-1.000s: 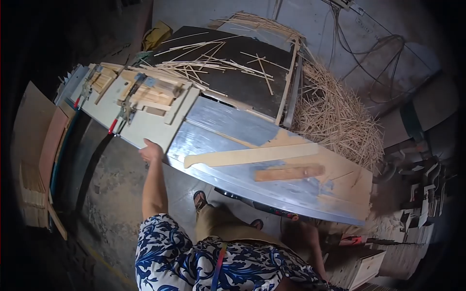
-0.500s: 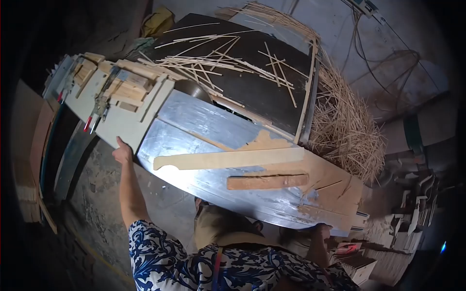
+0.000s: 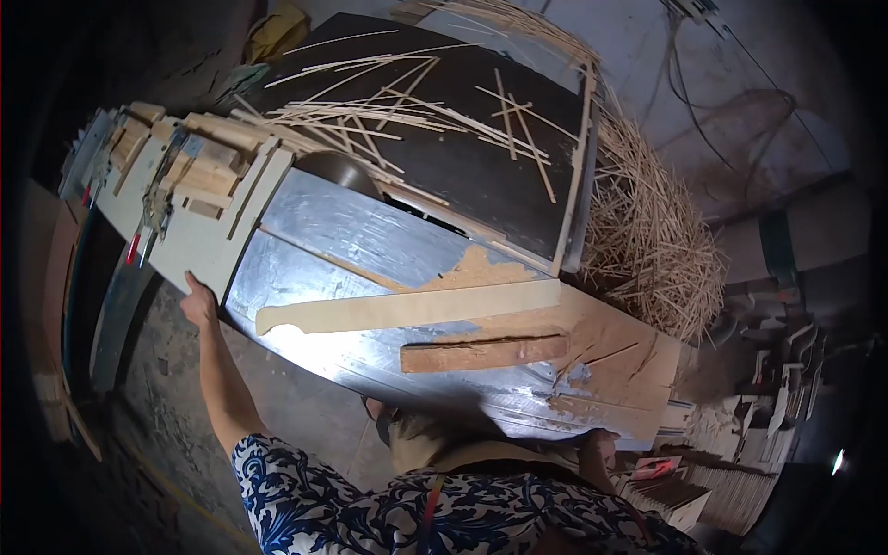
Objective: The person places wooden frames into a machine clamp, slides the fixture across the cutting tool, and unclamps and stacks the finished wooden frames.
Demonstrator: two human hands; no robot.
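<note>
The left hand point(image 3: 199, 301) is curled on the near edge of the white sled point(image 3: 190, 242) on the saw counter point(image 3: 370, 240). The right hand point(image 3: 599, 444) grips the counter's near edge. The saw blade point(image 3: 340, 171) sits just past the sled. Next, push the sled slowly and steadily.

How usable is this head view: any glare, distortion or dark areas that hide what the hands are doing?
Head view: strong fisheye bends the metal saw table and blackens the corners; a glare patch whitens the table under the long wooden piece; the left hand at the table edge is lit and sharp; the right hand sits in shadow under the near edge, its grip unreadable.
</note>
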